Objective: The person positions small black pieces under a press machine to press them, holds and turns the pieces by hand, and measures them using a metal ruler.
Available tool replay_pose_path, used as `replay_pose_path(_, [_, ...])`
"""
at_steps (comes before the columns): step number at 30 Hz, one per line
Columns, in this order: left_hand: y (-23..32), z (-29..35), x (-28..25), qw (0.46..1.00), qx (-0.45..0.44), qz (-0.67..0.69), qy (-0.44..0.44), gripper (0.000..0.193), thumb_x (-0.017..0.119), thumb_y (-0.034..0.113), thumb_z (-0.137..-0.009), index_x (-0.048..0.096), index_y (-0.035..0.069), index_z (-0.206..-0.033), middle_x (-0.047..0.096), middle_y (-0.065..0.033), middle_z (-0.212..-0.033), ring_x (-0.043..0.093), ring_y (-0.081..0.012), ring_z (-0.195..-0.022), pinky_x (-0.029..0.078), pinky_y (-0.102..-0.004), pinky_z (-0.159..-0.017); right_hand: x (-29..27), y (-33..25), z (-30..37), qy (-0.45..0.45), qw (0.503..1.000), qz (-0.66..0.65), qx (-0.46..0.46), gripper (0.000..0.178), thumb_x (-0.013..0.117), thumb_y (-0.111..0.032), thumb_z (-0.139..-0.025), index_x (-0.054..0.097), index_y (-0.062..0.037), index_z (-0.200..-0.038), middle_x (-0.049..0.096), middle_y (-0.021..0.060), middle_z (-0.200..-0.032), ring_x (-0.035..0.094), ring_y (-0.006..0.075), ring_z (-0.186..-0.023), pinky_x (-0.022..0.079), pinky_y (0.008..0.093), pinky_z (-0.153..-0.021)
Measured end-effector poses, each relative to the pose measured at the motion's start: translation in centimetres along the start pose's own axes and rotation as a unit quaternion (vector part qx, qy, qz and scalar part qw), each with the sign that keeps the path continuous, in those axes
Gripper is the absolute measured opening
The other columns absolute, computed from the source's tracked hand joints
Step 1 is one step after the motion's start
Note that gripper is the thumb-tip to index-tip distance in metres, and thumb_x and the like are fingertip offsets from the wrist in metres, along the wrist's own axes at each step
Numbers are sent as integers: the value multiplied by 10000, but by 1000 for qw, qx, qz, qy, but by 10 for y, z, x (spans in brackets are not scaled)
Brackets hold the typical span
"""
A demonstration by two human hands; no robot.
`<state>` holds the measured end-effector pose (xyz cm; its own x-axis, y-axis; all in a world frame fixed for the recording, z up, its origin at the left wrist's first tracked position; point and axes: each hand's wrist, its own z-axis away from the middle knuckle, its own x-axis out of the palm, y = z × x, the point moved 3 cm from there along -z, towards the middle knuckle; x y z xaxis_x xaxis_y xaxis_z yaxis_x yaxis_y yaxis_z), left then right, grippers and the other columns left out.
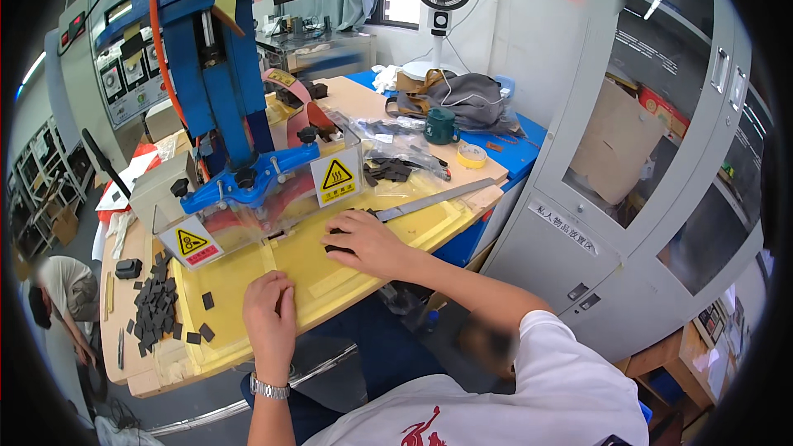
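Note:
My left hand, with a metal watch on its wrist, is at the near edge of the yellow-covered worktop. Its fingers are curled together, and anything in them is hidden. Further right, my right hand is bent low over the yellow surface, its fingers closed round a small black piece that shows only in part. Just beyond it lies a long flat metal file-like tool with a dark handle end. Facing both hands is a blue press with a clear guard.
Small black rectangular pieces are heaped at the left, a few loose nearby. More dark pieces, plastic bags, a green mug and yellow tape roll lie beyond. Grey cabinets stand right; another person bends down far left.

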<state>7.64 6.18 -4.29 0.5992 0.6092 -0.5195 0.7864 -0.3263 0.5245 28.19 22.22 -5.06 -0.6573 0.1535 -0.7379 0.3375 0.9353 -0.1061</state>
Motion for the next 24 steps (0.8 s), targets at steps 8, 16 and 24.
replay_pose_path(8, [5,-5,3,1000,13,9,-14,71,729,-27,-901,727,-24,-971,750,-169,-1107,685,-384,-1073,546,-471,-955,-36,29,18,28,998,-34,53,306,771,-220,-953,761,-55,-1210,721,125,-1224,652,351,-1206,514,479,-1047])
replay_pose_path(16, [5,-5,1,1000,21,7,-17,80,727,-30,-888,724,-23,-967,751,-172,-1092,682,-395,-1084,544,-480,-960,-101,87,61,-130,977,109,133,257,731,-168,-979,732,-42,-1203,745,149,-1197,700,359,-1117,557,472,-980])
replay_pose_path(24, [9,-4,-1,999,30,-7,-14,86,731,-28,-890,731,-13,-975,757,-165,-1088,688,-392,-1077,550,-477,-958,-111,119,74,-87,979,186,-1,222,643,-113,-932,727,-32,-1121,750,128,-1097,734,346,-1030,604,473,-873])
